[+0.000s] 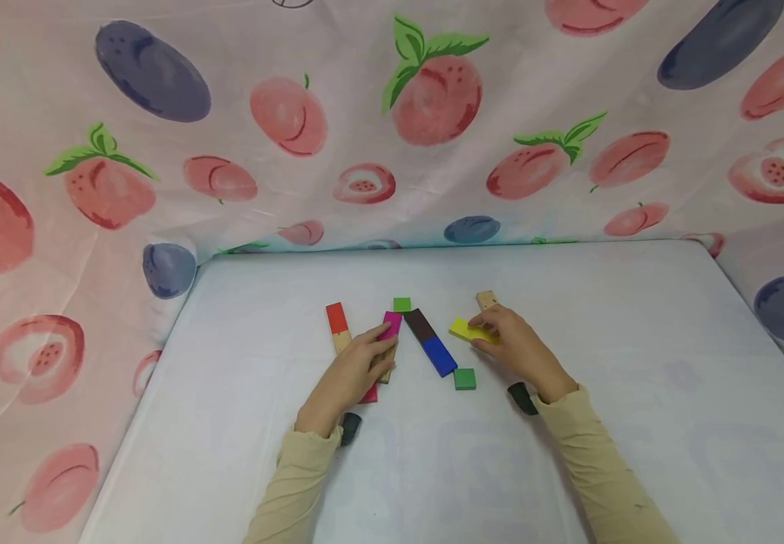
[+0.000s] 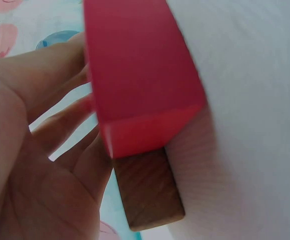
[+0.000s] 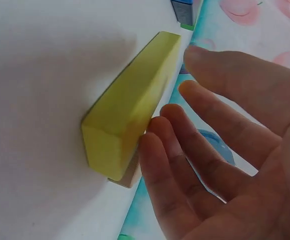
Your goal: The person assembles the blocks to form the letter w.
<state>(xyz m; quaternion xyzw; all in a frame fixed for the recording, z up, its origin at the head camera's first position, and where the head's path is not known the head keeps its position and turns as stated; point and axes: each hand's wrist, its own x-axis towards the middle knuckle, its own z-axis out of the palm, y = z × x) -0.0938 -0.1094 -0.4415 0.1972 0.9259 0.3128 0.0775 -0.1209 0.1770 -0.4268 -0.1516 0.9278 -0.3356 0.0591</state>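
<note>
My left hand (image 1: 347,370) reaches over a magenta block (image 1: 392,320) and a plain wood block (image 1: 385,376), fingers loosely extended and partly covering both. A red block (image 1: 369,394) shows under its wrist side. In the left wrist view, a red block (image 2: 145,60) looms in front of a brown wooden block (image 2: 149,192), with relaxed fingers beyond them. My right hand (image 1: 521,346) is at a yellow block (image 1: 460,327), its fingertips right at the long side in the right wrist view. The thumb there stands slightly off the yellow block's far end.
On the white table (image 1: 432,468), an orange-red block (image 1: 336,317) meets a wood block (image 1: 342,340) at left. A dark brown block (image 1: 420,323) and a blue block (image 1: 439,356) form a slanted line between two green squares (image 1: 464,379). Another wood block (image 1: 485,299) lies behind my right hand.
</note>
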